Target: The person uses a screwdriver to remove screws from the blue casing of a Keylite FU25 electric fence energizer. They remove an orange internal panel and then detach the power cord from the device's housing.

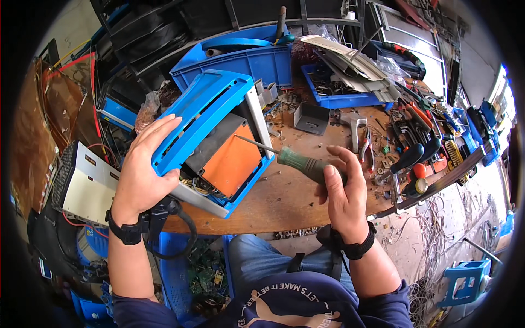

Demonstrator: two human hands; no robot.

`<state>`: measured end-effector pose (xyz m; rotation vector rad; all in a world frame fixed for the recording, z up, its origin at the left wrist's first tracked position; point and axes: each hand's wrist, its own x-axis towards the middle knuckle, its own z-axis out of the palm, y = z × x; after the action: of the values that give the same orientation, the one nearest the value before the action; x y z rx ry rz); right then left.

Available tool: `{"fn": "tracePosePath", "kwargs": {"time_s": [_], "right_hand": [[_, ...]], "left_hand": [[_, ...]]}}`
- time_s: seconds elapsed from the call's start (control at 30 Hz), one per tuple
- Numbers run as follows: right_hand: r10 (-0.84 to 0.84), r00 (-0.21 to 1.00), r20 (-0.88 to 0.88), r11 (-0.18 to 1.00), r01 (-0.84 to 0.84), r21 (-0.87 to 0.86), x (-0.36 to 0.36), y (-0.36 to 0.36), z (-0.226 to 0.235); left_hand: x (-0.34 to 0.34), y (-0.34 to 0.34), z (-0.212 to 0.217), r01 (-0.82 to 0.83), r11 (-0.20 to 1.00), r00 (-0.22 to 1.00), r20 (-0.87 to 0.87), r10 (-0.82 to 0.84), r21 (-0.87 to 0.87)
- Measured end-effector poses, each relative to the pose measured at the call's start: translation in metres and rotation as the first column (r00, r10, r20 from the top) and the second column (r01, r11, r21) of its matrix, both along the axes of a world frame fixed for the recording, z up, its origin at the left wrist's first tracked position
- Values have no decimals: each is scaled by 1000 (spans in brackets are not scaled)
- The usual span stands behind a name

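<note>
Left hand (143, 174) clasping a blue-framed enclosure (217, 143) on the counter (260, 203); right hand (346, 195) gripping a green-handled screwdriver (297, 162), tip at its orange panel (235, 164).

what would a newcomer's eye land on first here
Probably the blue frame around an orange-faced box, left of centre on the wooden bench, gripped by the left hand. Next, the green-handled screwdriver in the right hand. Hand tools crowd the bench's right side.
</note>
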<state>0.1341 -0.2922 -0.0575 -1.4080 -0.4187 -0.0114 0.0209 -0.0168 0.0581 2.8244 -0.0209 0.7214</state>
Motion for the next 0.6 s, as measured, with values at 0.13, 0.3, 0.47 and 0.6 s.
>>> {"fn": "tracePosePath", "kwargs": {"time_s": [0.13, 0.3, 0.47, 0.6], "right_hand": [[-38, 952, 303, 988, 82, -134, 7, -3, -14], [-85, 976, 202, 992, 102, -75, 9, 3, -17], [79, 984, -158, 984, -52, 169, 4, 1, -3], [22, 999, 47, 999, -24, 48, 3, 1, -1]], "left_hand": [[1, -1, 0, 1, 1000, 1000, -2, -1, -9], [2, 0, -1, 7, 1000, 1000, 3, -7, -8], [1, -1, 0, 6, 1000, 1000, -1, -6, -12], [0, 1, -1, 1, 1000, 1000, -10, -1, -22]]}}
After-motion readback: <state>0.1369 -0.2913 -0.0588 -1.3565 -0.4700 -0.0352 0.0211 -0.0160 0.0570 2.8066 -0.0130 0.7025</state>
